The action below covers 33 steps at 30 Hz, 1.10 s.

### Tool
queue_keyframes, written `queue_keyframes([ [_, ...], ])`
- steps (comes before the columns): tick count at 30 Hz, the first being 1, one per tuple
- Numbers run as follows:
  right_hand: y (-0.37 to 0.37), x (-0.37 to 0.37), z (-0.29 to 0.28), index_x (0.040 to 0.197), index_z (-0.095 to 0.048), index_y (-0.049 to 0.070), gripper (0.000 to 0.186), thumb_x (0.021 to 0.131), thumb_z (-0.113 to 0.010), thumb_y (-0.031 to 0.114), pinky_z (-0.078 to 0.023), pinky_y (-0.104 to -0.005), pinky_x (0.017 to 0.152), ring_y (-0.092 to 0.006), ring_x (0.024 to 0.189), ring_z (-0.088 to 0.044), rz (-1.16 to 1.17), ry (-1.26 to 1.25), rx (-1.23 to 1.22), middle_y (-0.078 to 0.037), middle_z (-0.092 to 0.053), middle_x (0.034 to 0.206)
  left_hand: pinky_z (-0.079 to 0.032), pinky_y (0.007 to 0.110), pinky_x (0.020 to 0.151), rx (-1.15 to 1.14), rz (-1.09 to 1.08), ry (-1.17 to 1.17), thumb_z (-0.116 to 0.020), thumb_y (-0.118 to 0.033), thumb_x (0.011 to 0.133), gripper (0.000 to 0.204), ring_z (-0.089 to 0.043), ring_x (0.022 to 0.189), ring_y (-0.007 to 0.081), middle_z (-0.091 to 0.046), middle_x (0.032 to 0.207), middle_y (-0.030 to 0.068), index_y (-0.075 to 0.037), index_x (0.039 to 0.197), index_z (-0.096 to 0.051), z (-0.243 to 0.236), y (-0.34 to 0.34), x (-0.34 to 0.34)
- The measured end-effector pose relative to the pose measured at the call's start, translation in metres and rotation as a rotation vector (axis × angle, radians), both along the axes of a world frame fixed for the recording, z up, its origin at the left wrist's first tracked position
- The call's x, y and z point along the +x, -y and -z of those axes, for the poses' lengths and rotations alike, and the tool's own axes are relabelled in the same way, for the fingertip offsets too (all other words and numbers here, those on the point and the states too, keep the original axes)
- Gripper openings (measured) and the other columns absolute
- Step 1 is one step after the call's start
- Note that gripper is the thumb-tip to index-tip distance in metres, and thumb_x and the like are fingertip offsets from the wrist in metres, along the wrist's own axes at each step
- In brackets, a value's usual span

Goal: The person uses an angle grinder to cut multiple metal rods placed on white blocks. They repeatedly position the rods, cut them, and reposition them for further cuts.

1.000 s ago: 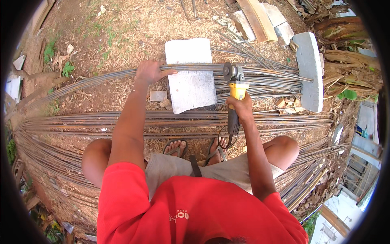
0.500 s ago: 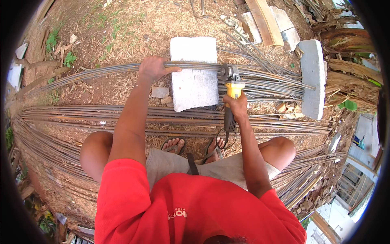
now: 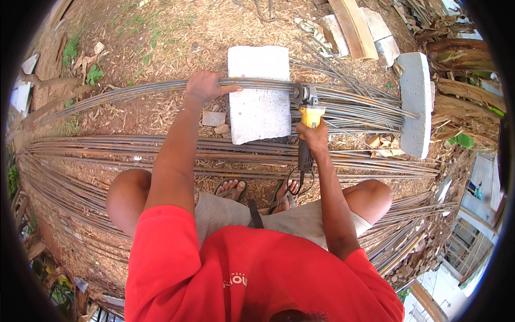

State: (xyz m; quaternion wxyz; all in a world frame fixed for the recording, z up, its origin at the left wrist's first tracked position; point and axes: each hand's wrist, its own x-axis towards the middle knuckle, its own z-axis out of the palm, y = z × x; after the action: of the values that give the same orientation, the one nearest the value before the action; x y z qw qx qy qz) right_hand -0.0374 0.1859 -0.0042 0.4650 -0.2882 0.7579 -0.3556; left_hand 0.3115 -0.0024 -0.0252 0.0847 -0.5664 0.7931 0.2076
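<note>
While the person is squatting over the ground, the left hand [image 3: 206, 86] is pressing down on a bundle of steel rods [image 3: 134, 94], fingers curled over the top of it in a closed grip just left of a pale concrete block [image 3: 260, 110]. The right hand [image 3: 315, 137] is wrapping tight around the dark handle of a yellow angle grinder [image 3: 307, 104], holding it with its body pointing away from the person, so its head is sitting at the bundle just right of the block. The rods' long axis is running left to right, crossing the grinder at roughly a right angle, and they are resting over the block and on toward a second concrete slab [image 3: 417, 102] at the right. The right hand is the nearer one to the grinder's head; the left is steadying the rods on the block's far side. More rods [image 3: 161, 147] are lying near the sandalled feet [image 3: 230, 189]
</note>
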Motion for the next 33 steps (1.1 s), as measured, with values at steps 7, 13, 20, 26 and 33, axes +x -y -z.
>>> queue_keyframes([
  [7,0.001,0.003,-0.003,0.121,-0.068,-0.005,0.047,0.079,-0.086,0.008,-0.057,-0.0333,0.066,-0.0153,0.076,-0.068,-0.004,-0.01,0.001,-0.008,-0.075,0.095,-0.064,0.048,0.096,0.027,0.029,-0.011,-0.049,-0.11,0.076,0.115,-0.081,0.098,0.0291,-0.082,0.094,0.0155,-0.021,0.143,-0.078,-0.002,0.0,0.003],
  [13,0.0,0.005,-0.003,0.123,-0.068,-0.005,0.049,0.079,-0.087,0.008,-0.057,-0.033,0.069,-0.0147,0.078,-0.068,0.004,-0.03,0.007,-0.008,-0.074,0.098,-0.065,0.047,0.088,-0.074,0.044,-0.076,-0.055,-0.105,0.079,0.107,-0.081,0.088,0.03,-0.08,0.082,0.0153,-0.018,0.137,-0.081,0.007,-0.003,0.006],
  [20,-0.002,0.003,0.007,0.121,-0.068,-0.004,0.049,0.08,-0.089,0.012,-0.057,-0.0338,0.072,-0.0155,0.082,-0.069,0.01,0.004,0.01,-0.008,-0.076,0.097,-0.065,0.048,0.08,-0.196,0.075,-0.164,-0.061,-0.099,0.082,0.095,-0.08,0.082,0.0331,-0.078,0.08,0.0171,-0.015,0.119,-0.085,0.015,-0.006,0.01],
  [26,0.0,-0.001,0.028,0.115,-0.068,-0.001,0.044,0.079,-0.089,0.013,-0.055,-0.0326,0.064,-0.0139,0.072,-0.067,-0.042,-0.119,-0.121,-0.007,-0.075,0.094,-0.063,0.046,0.068,-0.36,0.113,-0.282,-0.068,-0.091,0.085,0.081,-0.077,0.067,0.0304,-0.075,0.072,0.0127,-0.013,0.102,-0.084,0.024,-0.01,0.012],
  [33,0.003,0.001,0.022,0.116,-0.064,-0.001,0.037,0.085,-0.083,0.0,-0.059,-0.0329,0.064,-0.0158,0.078,-0.069,-0.004,-0.019,-0.029,-0.005,-0.071,0.094,-0.062,0.045,0.066,-0.357,0.113,-0.291,-0.067,-0.089,0.088,0.08,-0.075,0.063,0.0299,-0.074,0.071,0.012,-0.012,0.102,-0.084,0.032,-0.01,0.012],
])
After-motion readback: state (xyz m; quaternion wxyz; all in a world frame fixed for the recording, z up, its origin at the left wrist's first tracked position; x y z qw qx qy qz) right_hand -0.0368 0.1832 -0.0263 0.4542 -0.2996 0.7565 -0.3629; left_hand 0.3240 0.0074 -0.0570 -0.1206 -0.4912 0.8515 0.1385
